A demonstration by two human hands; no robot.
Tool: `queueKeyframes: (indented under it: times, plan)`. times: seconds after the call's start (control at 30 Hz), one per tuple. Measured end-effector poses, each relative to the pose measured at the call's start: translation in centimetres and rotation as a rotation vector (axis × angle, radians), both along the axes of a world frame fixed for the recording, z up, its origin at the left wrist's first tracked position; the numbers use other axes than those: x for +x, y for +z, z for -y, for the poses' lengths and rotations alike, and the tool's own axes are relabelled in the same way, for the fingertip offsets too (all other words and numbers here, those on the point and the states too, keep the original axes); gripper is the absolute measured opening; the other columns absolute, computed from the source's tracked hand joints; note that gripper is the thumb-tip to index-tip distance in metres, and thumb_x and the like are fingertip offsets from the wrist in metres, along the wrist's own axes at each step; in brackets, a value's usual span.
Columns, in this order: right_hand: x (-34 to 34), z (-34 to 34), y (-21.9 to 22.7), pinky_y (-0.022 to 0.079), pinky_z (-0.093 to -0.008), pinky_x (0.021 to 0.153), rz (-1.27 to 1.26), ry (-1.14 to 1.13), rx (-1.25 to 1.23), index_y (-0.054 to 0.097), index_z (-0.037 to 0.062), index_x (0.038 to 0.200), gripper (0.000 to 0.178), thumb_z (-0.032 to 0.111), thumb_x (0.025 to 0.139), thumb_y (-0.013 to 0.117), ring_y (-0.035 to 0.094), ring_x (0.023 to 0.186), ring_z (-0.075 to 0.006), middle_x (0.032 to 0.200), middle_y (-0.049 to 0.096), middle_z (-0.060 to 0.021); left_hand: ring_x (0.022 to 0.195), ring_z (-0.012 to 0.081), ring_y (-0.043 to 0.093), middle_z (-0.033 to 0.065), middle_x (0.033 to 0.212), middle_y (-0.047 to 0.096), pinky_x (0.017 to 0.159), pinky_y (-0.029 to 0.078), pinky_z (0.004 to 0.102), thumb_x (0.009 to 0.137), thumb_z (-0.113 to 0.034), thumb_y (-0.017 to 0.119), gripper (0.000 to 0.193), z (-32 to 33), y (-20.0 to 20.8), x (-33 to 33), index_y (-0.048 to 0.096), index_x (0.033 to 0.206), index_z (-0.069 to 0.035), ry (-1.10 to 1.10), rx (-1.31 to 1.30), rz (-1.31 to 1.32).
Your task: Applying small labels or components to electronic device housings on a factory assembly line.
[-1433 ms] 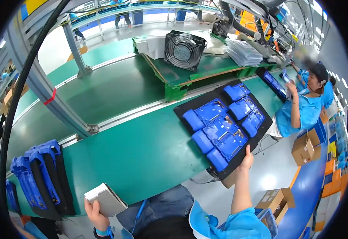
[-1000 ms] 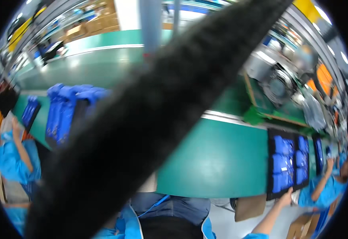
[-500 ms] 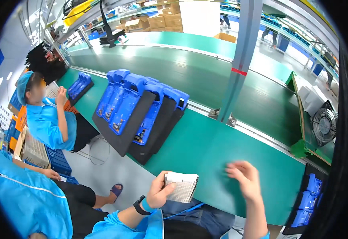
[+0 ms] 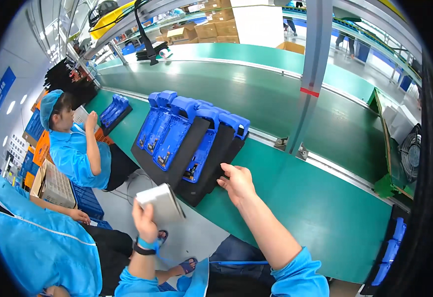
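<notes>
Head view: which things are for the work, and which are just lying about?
Seem for the work: pale stack in left hand; blue cases; black boards by right hand.

Probably just lying about: fan; cardboard boxes; beige crate.

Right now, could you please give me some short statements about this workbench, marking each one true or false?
1. The left hand holds a pale block. True.
2. Blue cases rest on black boards. True.
3. The right hand holds the fan. False: it is at the edge of the black boards, contact unclear; the fan is at the far right.
4. Red tape marks the metal post. True.
5. The cap on the co-worker at the left is orange. False: it is blue.
</notes>
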State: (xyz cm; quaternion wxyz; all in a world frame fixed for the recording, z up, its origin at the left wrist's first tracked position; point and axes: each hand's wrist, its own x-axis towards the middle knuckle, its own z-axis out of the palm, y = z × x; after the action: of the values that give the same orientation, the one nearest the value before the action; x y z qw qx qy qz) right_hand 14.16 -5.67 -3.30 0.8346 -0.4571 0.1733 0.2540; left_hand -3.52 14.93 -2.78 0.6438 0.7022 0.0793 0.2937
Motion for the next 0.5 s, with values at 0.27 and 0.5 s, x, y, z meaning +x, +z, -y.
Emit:
queueKeyframes:
  times: [0.27,0.5]
  plan:
    - [2.7,-1.2,-0.4,0.050,-0.0335,0.060,0.118,0.171,-0.287,0.054,-0.0104,0.112,0.039,0.017,0.087,0.068,0.055,0.069,-0.0134,0.083,0.058,-0.0074,0.114,0.0175,0.059,0.0122,0.127,0.060,0.101,0.043,0.0299,0.094,-0.015,0.054,0.055,-11.0,3.1,14.8,0.042,0.143,0.005,-0.284,-0.025,-0.162]
    - [3.9,-3.4,-5.5,0.053,-0.0385,0.068,0.284,0.132,-0.561,0.058,-0.0108,0.109,0.040,0.027,0.096,0.060,0.067,0.088,-0.0285,0.104,0.066,-0.0218,0.107,0.0180,0.063,0.0104,0.124,0.064,0.096,0.046,0.0299,0.095,-0.015,0.053,0.052,-13.4,1.8,20.4,0.044,0.144,0.001,-0.384,-0.084,-0.391]
